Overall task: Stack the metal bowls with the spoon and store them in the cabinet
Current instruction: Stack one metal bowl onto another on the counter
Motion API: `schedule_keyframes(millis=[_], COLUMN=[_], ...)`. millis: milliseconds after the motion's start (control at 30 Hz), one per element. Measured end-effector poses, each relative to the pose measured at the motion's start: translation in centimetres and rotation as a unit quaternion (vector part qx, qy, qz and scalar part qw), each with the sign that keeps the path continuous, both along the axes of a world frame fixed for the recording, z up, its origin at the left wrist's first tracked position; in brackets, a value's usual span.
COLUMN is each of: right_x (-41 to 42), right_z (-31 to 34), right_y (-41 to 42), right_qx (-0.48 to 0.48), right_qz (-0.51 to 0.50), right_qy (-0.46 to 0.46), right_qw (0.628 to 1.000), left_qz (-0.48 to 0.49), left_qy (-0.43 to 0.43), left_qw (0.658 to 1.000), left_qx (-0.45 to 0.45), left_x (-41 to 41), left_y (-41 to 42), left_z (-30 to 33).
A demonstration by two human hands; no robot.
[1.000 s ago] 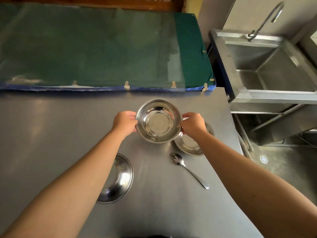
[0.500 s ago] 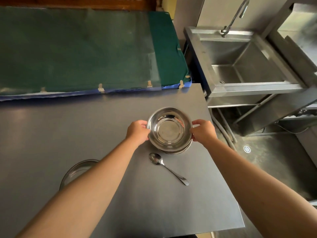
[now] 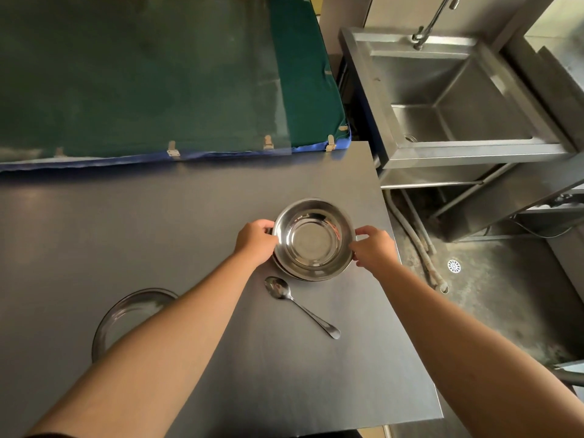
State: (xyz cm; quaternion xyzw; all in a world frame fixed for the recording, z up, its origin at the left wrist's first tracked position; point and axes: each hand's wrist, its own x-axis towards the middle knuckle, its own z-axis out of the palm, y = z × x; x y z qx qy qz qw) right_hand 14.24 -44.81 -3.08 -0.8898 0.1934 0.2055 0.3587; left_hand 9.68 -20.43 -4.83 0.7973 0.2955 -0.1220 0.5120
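Both forearms reach forward over the steel table [image 3: 189, 222]. The left hand [image 3: 256, 243] pinches the top metal bowl [image 3: 313, 238] at its nine o'clock rim, the right hand [image 3: 373, 248] at three o'clock, fingers clamped on the edge. That bowl sits nested in a lower bowl [image 3: 284, 269], both empty. The spoon [image 3: 298, 304] lies just beside them at six o'clock. A third bowl [image 3: 132, 311] sits at eight o'clock, half hidden by the left forearm.

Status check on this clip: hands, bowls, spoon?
Left hand and right hand grip top bowl, nested in second. Third bowl apart, under left arm. Spoon loose on table.
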Motion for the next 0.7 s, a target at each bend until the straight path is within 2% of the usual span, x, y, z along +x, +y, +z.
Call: schedule_keyframes(millis=[133,333,700], right_x=[0.2,0.4,-0.6], right_z=[-0.9,-2.1,-1.9], right_y=[0.5,1.7,8.6], right_qx=[0.010,0.040,0.117], right_qz=[-0.009,-0.019,0.044], right_qy=[0.009,0.030,0.028], right_qw=[1.000,0.999,0.992], left_qz=[-0.008,0.041,0.138], left_qy=[0.002,0.007,-0.015], left_qw=[1.000,0.999,0.987], left_qx=[0.027,-0.030,-0.079], left_x=[-0.1,-0.8,-4.6], left_y=[0.3,1.7,8.4], left_z=[-0.6,-1.5,-1.3])
